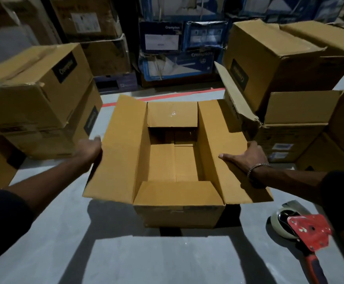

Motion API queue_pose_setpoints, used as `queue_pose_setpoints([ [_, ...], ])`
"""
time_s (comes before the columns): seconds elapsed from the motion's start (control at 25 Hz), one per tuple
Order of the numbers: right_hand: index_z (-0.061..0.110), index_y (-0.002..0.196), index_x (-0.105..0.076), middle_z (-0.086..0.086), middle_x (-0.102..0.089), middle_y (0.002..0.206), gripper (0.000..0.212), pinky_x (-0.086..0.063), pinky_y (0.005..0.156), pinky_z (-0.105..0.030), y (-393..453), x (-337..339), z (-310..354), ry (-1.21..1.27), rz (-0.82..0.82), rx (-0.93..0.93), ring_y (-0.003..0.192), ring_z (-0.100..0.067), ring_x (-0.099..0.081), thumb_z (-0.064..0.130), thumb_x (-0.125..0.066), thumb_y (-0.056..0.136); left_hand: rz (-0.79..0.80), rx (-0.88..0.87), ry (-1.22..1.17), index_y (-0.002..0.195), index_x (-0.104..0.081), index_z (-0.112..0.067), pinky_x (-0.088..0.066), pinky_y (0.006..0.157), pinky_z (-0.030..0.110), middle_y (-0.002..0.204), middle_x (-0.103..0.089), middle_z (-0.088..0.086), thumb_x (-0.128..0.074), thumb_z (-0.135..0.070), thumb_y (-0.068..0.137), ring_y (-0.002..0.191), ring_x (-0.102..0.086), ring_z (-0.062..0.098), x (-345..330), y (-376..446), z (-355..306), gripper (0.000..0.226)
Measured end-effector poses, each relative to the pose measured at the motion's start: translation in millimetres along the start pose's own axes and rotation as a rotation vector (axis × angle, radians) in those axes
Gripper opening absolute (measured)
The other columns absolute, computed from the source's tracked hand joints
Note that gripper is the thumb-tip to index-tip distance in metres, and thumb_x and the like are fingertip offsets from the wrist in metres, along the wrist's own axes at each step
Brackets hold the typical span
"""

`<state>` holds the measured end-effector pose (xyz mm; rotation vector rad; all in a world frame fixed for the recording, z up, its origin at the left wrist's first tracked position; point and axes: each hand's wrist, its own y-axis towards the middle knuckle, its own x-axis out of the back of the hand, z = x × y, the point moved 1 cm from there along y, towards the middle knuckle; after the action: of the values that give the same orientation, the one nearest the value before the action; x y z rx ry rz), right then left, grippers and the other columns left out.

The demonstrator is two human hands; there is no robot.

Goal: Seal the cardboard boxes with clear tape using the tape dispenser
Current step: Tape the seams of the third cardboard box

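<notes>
An open cardboard box (pixel 179 214) stands on the grey floor in front of me, all its top flaps spread out and its inside bare. My left hand (pixel 88 149) grips the outer edge of the left long flap (pixel 122 152), fingers hidden behind it. My right hand (pixel 245 155) holds the outer edge of the right long flap (pixel 218 140), thumb lying on top, a bracelet on the wrist. The red tape dispenser (pixel 308 232) with its roll of clear tape lies on the floor at the lower right, untouched.
Stacked brown cartons (pixel 38 95) stand close on the left, and more cartons (pixel 279 58) on the right, one with a torn open flap. Blue printed boxes (pixel 179 50) line the back wall. A red floor line (pixel 167 97) runs behind the open box.
</notes>
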<state>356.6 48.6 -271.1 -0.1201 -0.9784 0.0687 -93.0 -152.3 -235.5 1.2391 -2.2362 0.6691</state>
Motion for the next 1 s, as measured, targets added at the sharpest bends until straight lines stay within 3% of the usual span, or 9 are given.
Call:
queue_pose_setpoints([
  [0.08, 0.009, 0.139, -0.041, -0.017, -0.057, 0.129, 0.112, -0.051, 0.082, -0.042, 5.9, 10.6, 7.2, 0.043, -0.028, 0.012, 0.115, -0.036, -0.057, 0.063, -0.093, 0.056, 0.183, -0.067, -0.234, 0.085, -0.064, -0.005, -0.053, 0.059, 0.033, 0.076, -0.063, 0.012, -0.049, -0.040, 0.111, 0.059, -0.059, 0.021, 2.7, -7.8, -51.3, 0.046],
  [0.16, 0.010, 0.134, -0.039, -0.017, -0.058, 0.123, 0.098, -0.048, 0.078, -0.042, 7.0, 22.8, 26.4, 0.070, -0.029, -0.001, 0.112, -0.038, -0.058, 0.049, -0.095, 0.064, 0.431, -0.183, -0.203, 0.089, -0.069, -0.006, -0.056, 0.062, 0.031, 0.073, -0.069, 0.010, -0.054, -0.040, 0.109, 0.061, -0.065, 0.018, -11.1, -23.9, -86.0, 0.042],
  [0.28, 0.009, 0.136, -0.036, -0.019, -0.060, 0.123, 0.080, -0.054, 0.080, -0.048, 4.1, 31.6, 53.6, 0.076, 0.027, -0.070, 0.109, -0.040, -0.061, 0.028, -0.089, 0.079, 0.589, -0.491, 0.119, 0.100, -0.075, -0.014, -0.058, 0.072, 0.032, 0.092, -0.076, 0.006, -0.074, -0.044, 0.095, 0.082, -0.072, 0.021, -66.4, -42.9, -77.5, 0.030],
  [0.4, 0.006, 0.124, -0.056, -0.014, -0.065, 0.108, 0.037, -0.053, 0.067, -0.037, -8.4, 43.3, 88.2, 0.117, 0.108, -0.026, 0.087, -0.027, -0.061, 0.017, -0.072, 0.093, 0.716, -0.712, 0.610, 0.112, -0.065, -0.028, -0.050, 0.075, 0.030, 0.092, -0.065, -0.010, -0.078, -0.061, 0.085, 0.086, -0.063, 0.011, -114.9, -55.3, -49.4, 0.045],
  [0.52, 0.015, 0.120, -0.066, -0.007, -0.067, 0.118, 0.038, -0.055, 0.088, -0.040, -42.0, 33.0, 128.9, 0.143, 0.384, 0.235, 0.104, -0.025, -0.063, 0.047, -0.059, 0.101, 0.649, -0.731, 0.505, 0.099, -0.068, -0.025, -0.047, 0.070, 0.029, 0.080, -0.069, -0.010, -0.080, -0.056, 0.085, 0.075, -0.066, 0.011, -121.9, -38.1, -46.6, 0.036],
  [0.64, 0.025, 0.143, -0.054, -0.002, -0.054, 0.142, 0.052, -0.046, 0.102, -0.046, -73.0, -16.8, 112.2, -0.372, 0.542, 0.601, 0.129, -0.029, -0.050, 0.057, -0.043, 0.104, 0.553, -0.751, 0.517, 0.091, -0.067, -0.027, -0.052, 0.068, 0.032, 0.078, -0.070, -0.011, -0.074, -0.058, 0.090, 0.074, -0.067, 0.012, -122.6, -32.6, -49.4, 0.032],
  [0.72, 0.028, 0.151, -0.041, -0.002, -0.041, 0.155, 0.052, -0.039, 0.109, -0.053, -81.1, -40.5, 78.6, -0.689, 0.506, 0.873, 0.143, -0.029, -0.036, 0.053, -0.040, 0.105, 0.420, -0.837, 0.532, 0.101, -0.065, -0.027, -0.058, 0.072, 0.036, 0.085, -0.070, -0.009, -0.057, -0.064, 0.098, 0.079, -0.067, 0.015, -125.0, -49.2, -42.2, 0.038],
  [0.84, 0.024, 0.149, -0.044, -0.002, -0.047, 0.149, 0.050, -0.043, 0.102, -0.045, -62.7, -23.5, 44.3, -0.523, 0.343, 1.014, 0.133, -0.021, -0.043, 0.050, -0.040, 0.106, 0.337, -1.086, 0.428, 0.133, -0.060, -0.024, -0.054, 0.090, 0.036, 0.123, -0.066, -0.001, -0.052, -0.064, 0.101, 0.108, -0.062, 0.016, -126.0, -87.1, -29.2, 0.052],
  [1.0, 0.017, 0.114, -0.059, -0.003, -0.059, 0.105, 0.025, -0.047, 0.079, -0.038, -36.7, 17.2, -35.0, -0.318, 0.009, 0.739, 0.098, -0.022, -0.055, 0.037, -0.058, 0.099, 0.460, -1.506, 0.474, 0.149, -0.051, -0.028, -0.037, 0.113, 0.045, 0.152, -0.053, 0.001, -0.053, -0.058, 0.100, 0.138, -0.046, 0.020, -142.6, -122.9, -21.6, 0.058],
])
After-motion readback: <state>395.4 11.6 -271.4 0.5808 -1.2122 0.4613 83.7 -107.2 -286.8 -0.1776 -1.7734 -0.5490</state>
